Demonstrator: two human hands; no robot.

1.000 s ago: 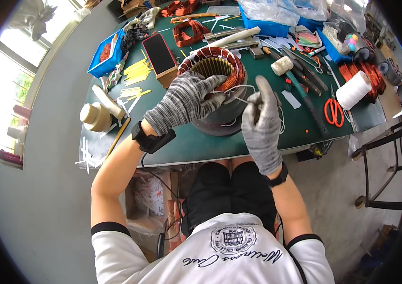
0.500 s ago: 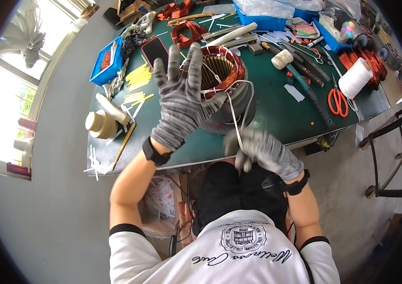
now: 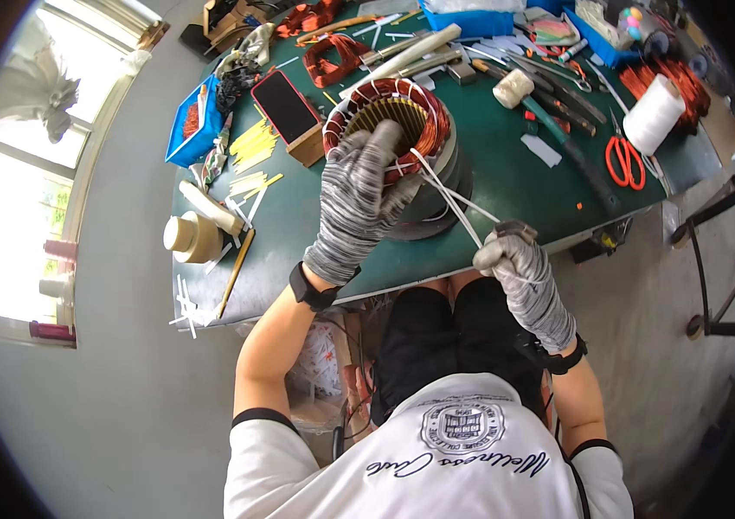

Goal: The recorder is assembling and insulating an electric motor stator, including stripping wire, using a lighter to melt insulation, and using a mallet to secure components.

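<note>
A motor stator stands upright on the green table, its copper windings bound round the top rim with white cord. My gloved left hand grips the near left of that rim, fingers bent over it into the slotted bore; the fingertips are partly hidden. To the lower right, my gloved right hand is closed round the white cord, whose strands run straight from the rim to my fist. A small dark brownish piece shows at the top of this fist; I cannot make out what it is.
Left of the stator, a phone leans on a wooden block, beside yellow strips. A mallet, red-handled scissors and a white thread cone lie or stand to the right. Blue bins edge the table.
My left hand, spread open beside the stator before, now bends its fingers over the rim. My right hand has moved right and slightly up, drawing the cord straight. The phone is uncovered.
</note>
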